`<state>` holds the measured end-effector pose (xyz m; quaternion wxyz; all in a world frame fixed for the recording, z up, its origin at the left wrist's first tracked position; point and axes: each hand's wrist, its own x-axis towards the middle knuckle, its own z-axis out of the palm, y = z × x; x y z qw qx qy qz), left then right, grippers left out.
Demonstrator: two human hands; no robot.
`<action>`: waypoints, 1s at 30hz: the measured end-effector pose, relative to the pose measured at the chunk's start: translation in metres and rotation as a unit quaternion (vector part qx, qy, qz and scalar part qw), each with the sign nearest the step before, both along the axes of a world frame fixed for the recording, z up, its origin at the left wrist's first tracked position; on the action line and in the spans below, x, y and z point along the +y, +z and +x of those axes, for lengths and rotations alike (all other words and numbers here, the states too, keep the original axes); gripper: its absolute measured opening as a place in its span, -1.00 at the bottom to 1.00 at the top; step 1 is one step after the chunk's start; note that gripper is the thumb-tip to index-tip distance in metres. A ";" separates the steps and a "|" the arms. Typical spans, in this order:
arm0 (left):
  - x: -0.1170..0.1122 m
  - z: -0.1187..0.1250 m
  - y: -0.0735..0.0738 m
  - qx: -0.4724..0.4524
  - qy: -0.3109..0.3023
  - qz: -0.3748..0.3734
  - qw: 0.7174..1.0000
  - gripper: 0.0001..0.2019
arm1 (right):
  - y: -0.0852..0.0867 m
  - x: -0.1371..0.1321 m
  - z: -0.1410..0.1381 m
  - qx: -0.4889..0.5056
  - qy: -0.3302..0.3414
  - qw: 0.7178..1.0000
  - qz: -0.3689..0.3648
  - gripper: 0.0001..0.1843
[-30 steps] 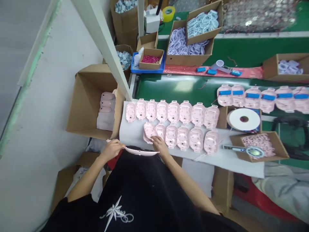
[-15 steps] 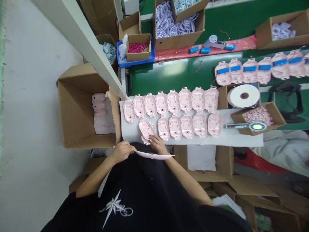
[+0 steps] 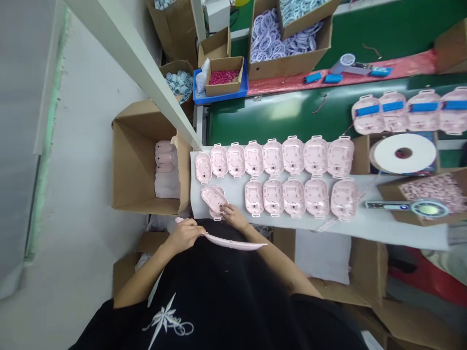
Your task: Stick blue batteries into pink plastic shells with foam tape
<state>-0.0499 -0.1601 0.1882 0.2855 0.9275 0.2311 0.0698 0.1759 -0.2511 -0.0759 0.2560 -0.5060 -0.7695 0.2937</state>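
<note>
My left hand is closed on a pale pink plastic shell, seen edge-on in front of my dark shirt. A pink tip also sticks out on the far side of that hand; whether it belongs to a second shell I cannot tell. My right hand pinches the lower right edge of a tilted pink shell. This one lies crosswise on top of another shell, mostly hidden beneath it. To the right, pink shells lie hollow side up in two rows on a white mat.
An open cardboard box with more shells stands left of the mat, beside a slanting white post. Rightward are a white tape roll, a handheld fan-like piece and shells with blue cells. Purple rings fill a box behind.
The camera view has shifted. My right hand and the two overlapping shells have moved left, widening the gap to the front row. My left hand keeps its hold on the edge-on shell.
</note>
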 end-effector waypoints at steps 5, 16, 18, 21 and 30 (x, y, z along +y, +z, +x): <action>-0.020 0.005 0.009 0.003 0.019 0.007 1.000 -0.80 | -0.001 -0.005 -0.007 -0.042 -0.064 0.996 -0.043 -0.72; -0.026 0.023 -0.007 -0.013 0.048 -0.001 0.999 -0.82 | 0.033 -0.069 0.026 -0.049 -0.215 0.975 0.010 -0.69; -0.023 0.024 -0.008 -0.015 0.044 -0.001 0.999 -0.82 | 0.032 -0.069 0.026 -0.060 -0.239 0.969 0.003 -0.66; -0.016 0.026 -0.008 -0.017 0.032 0.000 0.999 -0.82 | 0.026 -0.058 0.017 -0.064 -0.231 0.971 -0.016 -0.65; 0.000 0.029 -0.012 -0.026 0.006 -0.013 1.000 -0.80 | 0.015 -0.059 -0.007 -0.111 -0.174 0.975 -0.083 -0.54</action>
